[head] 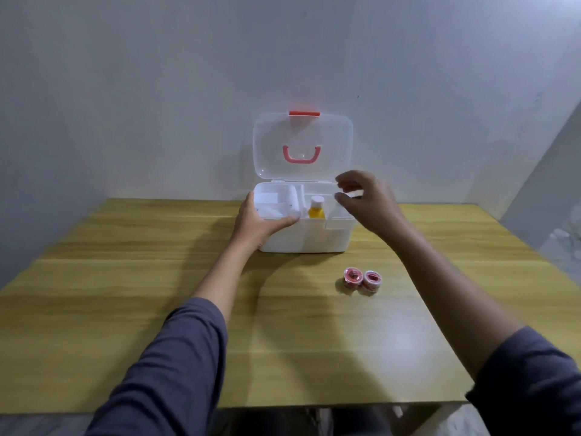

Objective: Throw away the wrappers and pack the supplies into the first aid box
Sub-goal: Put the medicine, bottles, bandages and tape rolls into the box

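Observation:
The white first aid box (317,237) stands open at the far side of the table, its clear lid (303,143) with a pink handle raised against the wall. Inside I see a yellow bottle with a white cap (316,209), a white roll (292,201) and white packets on the left. My left hand (261,223) grips the box's front left corner, thumb on the rim. My right hand (364,201) hovers over the box's right end, fingers apart and holding nothing. Two red tape rolls (361,279) lie on the table in front of the box, to the right.
The wooden table (157,294) runs up to a pale wall behind the box. Its near edge lies just below my forearms, and its right edge drops off toward a tiled floor (562,243).

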`<action>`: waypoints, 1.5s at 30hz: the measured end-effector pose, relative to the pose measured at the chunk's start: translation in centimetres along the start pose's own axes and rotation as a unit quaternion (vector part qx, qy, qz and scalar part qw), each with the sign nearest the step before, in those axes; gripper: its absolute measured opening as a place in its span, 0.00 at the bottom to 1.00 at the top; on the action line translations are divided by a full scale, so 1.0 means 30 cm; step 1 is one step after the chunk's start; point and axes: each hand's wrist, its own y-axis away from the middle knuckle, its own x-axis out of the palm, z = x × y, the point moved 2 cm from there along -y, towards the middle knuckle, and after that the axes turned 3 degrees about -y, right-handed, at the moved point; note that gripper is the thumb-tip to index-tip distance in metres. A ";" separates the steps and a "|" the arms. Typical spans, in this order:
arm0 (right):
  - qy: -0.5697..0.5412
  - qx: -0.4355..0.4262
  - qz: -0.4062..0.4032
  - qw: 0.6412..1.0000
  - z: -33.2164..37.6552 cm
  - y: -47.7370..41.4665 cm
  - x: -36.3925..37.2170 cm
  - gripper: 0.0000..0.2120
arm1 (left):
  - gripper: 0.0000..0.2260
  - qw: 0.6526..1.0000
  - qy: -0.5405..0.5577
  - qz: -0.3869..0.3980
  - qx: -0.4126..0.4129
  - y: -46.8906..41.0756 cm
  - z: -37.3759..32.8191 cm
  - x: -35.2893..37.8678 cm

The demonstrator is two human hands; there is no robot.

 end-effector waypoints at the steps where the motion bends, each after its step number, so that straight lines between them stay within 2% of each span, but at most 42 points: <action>1: -0.006 -0.002 -0.032 0.999 -0.022 0.049 -0.021 0.11 | 0.53 1.000 -0.003 0.003 -0.001 0.001 -0.002 0.000; 3: 0.002 -0.002 -0.056 0.998 -0.087 0.145 -0.030 0.07 | 0.53 1.000 -0.003 0.007 0.001 0.002 -0.005 -0.001; 5: 0.033 0.005 -0.010 0.999 -0.163 0.232 -0.004 0.05 | 0.53 1.000 -0.002 0.010 -0.001 0.005 -0.011 -0.004; 9: 0.165 0.019 0.128 0.978 -0.265 0.346 0.063 0.18 | 0.44 1.000 -0.004 0.016 0.003 -0.001 -0.009 0.000; 11: 0.227 -0.017 0.147 0.963 -0.267 0.354 0.081 0.23 | 0.42 1.000 -0.002 0.017 0.003 -0.001 -0.011 -0.001; 13: 0.254 -0.045 0.153 0.954 -0.266 0.345 0.097 0.24 | 0.42 1.000 0.001 0.019 0.000 -0.001 -0.011 0.000; 17: 0.209 -0.057 0.163 0.963 -0.250 0.331 0.127 0.19 | 0.51 1.000 0.011 0.020 -0.007 0.012 -0.018 -0.003; 20: 0.143 -0.043 0.170 0.974 -0.228 0.330 0.148 0.13 | 0.49 1.000 0.009 0.019 -0.008 0.015 -0.020 -0.005; 23: 0.095 -0.024 0.165 0.982 -0.211 0.334 0.163 0.11 | 0.53 1.000 0.005 0.018 -0.007 0.022 -0.028 -0.008; 25: 0.039 -0.013 0.153 0.987 -0.194 0.330 0.162 0.10 | 0.52 1.000 0.010 0.020 -0.005 0.026 -0.029 -0.006; 28: -0.039 -0.045 0.105 0.993 -0.124 0.281 0.137 0.12 | 0.46 1.000 0.019 0.010 -0.004 0.021 -0.019 -0.003; 32: -0.103 -0.080 0.031 0.991 -0.001 0.133 0.087 0.10 | 0.44 1.000 0.029 0.000 0.003 0.010 -0.006 0.005; 34: -0.091 -0.077 0.023 0.993 0.032 0.039 0.088 0.09 | 0.40 0.999 0.039 -0.007 0.008 0.000 -0.003 0.007; 36: -0.051 -0.059 0.051 0.996 0.046 -0.048 0.111 0.12 | 0.39 0.999 0.042 -0.010 0.010 -0.005 -0.002 0.015; 40: 0.041 -0.039 0.124 0.991 0.064 -0.184 0.206 0.15 | 0.47 0.999 0.039 -0.009 -0.002 -0.015 0.015 0.025; 43: 0.103 -0.048 0.151 0.982 0.063 -0.265 0.298 0.14 | 0.50 0.999 0.036 -0.010 -0.003 -0.016 0.022 0.024; 45: 0.138 -0.045 0.159 0.977 0.060 -0.303 0.349 0.11 | 0.41 0.999 0.043 -0.015 0.010 -0.018 0.027 0.022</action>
